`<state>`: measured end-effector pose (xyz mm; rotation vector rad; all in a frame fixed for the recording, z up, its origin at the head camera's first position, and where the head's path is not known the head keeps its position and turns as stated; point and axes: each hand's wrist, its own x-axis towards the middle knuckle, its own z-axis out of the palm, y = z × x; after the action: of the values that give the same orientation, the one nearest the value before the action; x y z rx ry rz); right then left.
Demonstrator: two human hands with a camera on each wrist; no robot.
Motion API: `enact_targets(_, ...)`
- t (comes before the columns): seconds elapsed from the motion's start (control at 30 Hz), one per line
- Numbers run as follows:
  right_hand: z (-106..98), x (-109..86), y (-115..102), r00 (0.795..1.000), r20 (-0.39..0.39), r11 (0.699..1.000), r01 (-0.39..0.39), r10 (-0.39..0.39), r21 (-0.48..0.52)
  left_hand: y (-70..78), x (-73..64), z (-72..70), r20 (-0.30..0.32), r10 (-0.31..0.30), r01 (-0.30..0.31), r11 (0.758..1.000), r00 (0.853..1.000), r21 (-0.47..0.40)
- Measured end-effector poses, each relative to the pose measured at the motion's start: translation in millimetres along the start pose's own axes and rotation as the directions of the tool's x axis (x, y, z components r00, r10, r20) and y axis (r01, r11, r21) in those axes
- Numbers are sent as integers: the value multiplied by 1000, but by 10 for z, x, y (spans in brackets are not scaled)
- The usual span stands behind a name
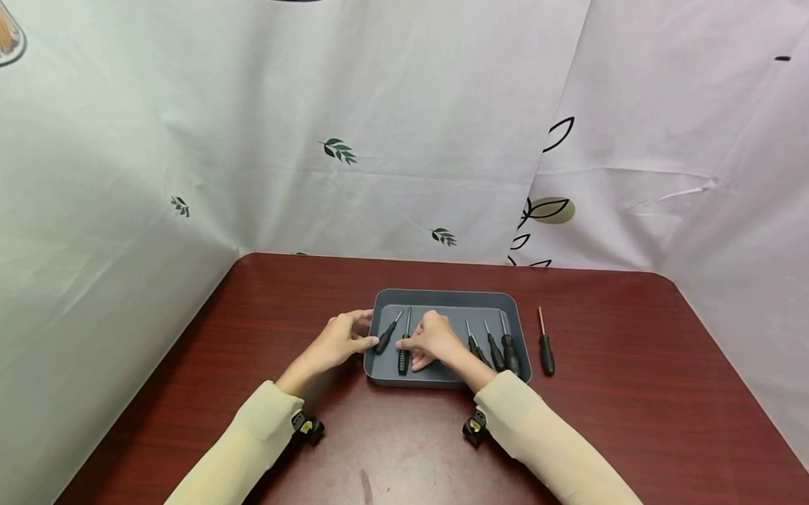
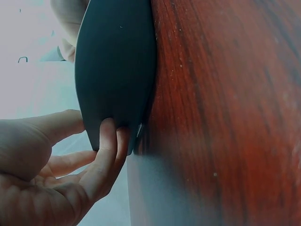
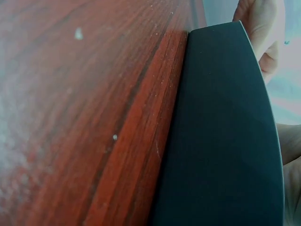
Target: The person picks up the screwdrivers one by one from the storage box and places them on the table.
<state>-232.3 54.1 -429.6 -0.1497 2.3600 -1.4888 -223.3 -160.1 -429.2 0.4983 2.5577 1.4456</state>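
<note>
A grey rectangular tray [image 1: 450, 384] holds several dark-handled screwdrivers. My left hand [image 1: 337, 344] grips its left end, thumb at the rim and other fingers against the outer wall, as the left wrist view shows on the tray wall [image 2: 115, 61]. Beside that thumb lies a short screwdriver [image 1: 386, 339], tilted. My right hand [image 1: 435, 339] reaches over the front rim and pinches the handle of another screwdriver [image 1: 404, 360], its shaft pointing to the back. In the right wrist view the tray wall [image 3: 221, 122] hides most of the right hand.
More screwdrivers, such as a large black one [image 1: 510, 353], lie at the tray's right side, partly behind my right forearm. Outside, to the right, one screwdriver [image 1: 546, 350] rests on the red-brown table [image 1: 640, 409]. White patterned cloth [image 1: 409, 134] hangs behind and at the sides.
</note>
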Motion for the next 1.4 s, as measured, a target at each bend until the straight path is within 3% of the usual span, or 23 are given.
enact_targets(0.43, 35, 24, -28, 999, -32, 998, 17, -18, -54, 14, -8, -5, -2, 5, -5, 1000, 1000, -10)
enact_targets(0.87, 32, 22, -47, 999, -23, 980, 38, -43, -193, 19, -14, -4, -4, -5, 5, 1000, 1000, -15)
enact_targets(1.4, 18, 33, -29, 998, -59, 983, 26, -38, -184, 11, -16, -11, 4, 1, -1, 1000, 1000, -4)
